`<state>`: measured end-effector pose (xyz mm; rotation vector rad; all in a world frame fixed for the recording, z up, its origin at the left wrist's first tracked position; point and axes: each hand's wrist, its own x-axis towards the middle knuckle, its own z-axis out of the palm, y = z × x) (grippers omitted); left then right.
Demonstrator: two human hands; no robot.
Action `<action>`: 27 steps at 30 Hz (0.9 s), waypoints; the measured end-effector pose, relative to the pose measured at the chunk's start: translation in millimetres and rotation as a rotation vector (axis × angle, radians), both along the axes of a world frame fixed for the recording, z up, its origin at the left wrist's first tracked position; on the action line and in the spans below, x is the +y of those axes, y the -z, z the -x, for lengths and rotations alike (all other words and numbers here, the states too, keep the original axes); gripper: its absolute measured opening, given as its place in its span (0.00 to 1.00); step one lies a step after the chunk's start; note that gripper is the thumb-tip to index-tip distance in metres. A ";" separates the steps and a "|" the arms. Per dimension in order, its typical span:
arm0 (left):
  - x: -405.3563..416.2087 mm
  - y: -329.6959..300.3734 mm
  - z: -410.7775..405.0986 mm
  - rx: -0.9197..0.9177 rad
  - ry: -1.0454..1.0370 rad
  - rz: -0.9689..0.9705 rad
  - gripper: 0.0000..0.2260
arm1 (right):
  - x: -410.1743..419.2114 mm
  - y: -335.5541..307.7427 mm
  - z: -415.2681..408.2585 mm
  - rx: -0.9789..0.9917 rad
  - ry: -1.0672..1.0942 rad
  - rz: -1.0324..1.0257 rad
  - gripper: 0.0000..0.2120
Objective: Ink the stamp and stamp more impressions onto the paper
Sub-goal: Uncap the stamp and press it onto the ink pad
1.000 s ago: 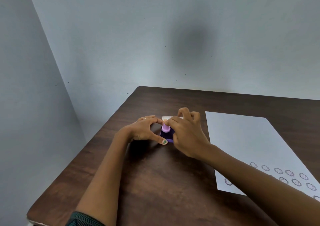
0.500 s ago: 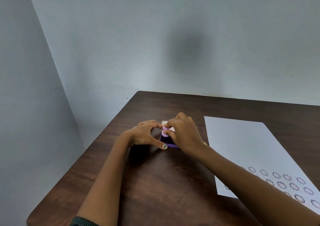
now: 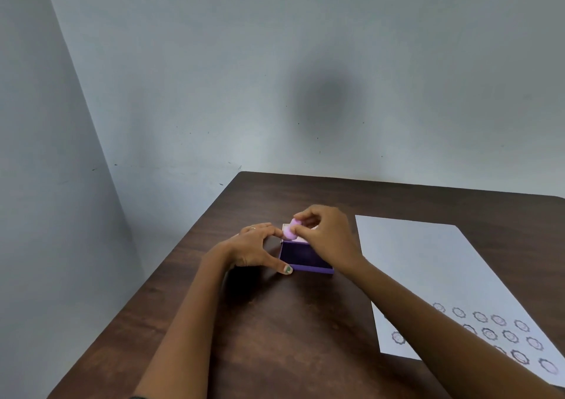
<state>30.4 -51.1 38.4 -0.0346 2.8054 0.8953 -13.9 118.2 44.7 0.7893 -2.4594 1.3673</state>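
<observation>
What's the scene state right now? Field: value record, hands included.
setting: dark wooden table against a pale wall
stamp: small lilac stamp, lifted and tilted, above far end of ink pad
ink pad: open purple ink pad, dark surface exposed
left hand: left hand resting on table, thumb and fingertip against pad's left edge
right hand: right hand pinching the stamp
paper: white paper to the right, rows of round impressions at its near end
</observation>
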 end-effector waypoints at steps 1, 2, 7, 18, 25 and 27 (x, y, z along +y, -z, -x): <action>-0.6 0.0 0.4 0.001 0.008 0.000 0.32 | 3.8 -3.5 0.7 -0.070 0.027 0.088 0.06; -1.2 0.1 0.5 0.002 0.013 -0.002 0.32 | 8.6 -7.5 1.1 -0.162 0.042 0.194 0.07; -2.1 2.1 2.6 0.030 0.019 -0.061 0.36 | 49.4 -26.1 1.5 -0.742 -0.114 0.751 0.08; 10.7 5.9 9.5 0.019 -0.063 -0.025 0.47 | 139.3 -20.3 1.8 -1.120 -0.104 1.096 0.13; 56.4 11.2 11.5 0.363 -0.090 0.154 0.42 | 198.7 -19.9 8.4 -0.842 -0.044 1.128 0.11; 84.4 13.6 11.7 0.425 -0.017 0.129 0.39 | 216.6 -16.8 10.6 -0.785 0.001 1.124 0.09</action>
